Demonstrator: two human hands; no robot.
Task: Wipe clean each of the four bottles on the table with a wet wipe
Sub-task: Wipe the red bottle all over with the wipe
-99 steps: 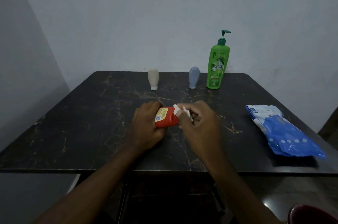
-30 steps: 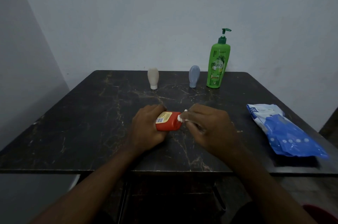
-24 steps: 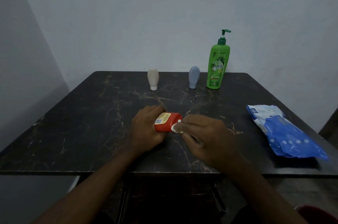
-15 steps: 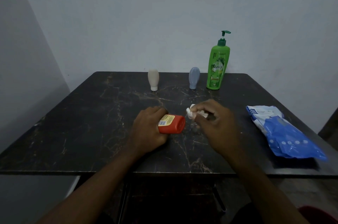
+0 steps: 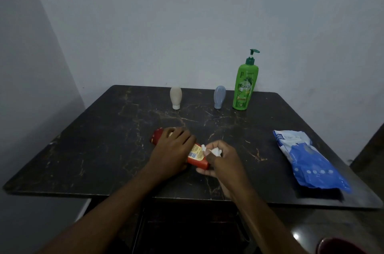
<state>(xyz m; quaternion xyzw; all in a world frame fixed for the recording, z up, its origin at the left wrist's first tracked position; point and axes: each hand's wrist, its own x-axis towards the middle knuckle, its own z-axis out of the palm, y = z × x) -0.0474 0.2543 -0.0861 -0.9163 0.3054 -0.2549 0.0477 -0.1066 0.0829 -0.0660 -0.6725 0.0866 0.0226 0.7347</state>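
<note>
Left hand [image 5: 172,150] curled over red bottle [image 5: 197,156], lying at table [image 5: 104,150] centre. Right hand [image 5: 222,162] pinches crumpled wet wipe [image 5: 212,151] at bottle's 4 o'clock end. Risk: wet bottle slips, rolls; wadded wipe skips spots.

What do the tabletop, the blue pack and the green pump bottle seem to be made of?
Tabletop: dark marble or marble-look laminate, pale veins, dull sheen. Blue pack: thin glossy plastic film, creased. Green pump bottle: smooth plastic, probably, with printed label.
</note>
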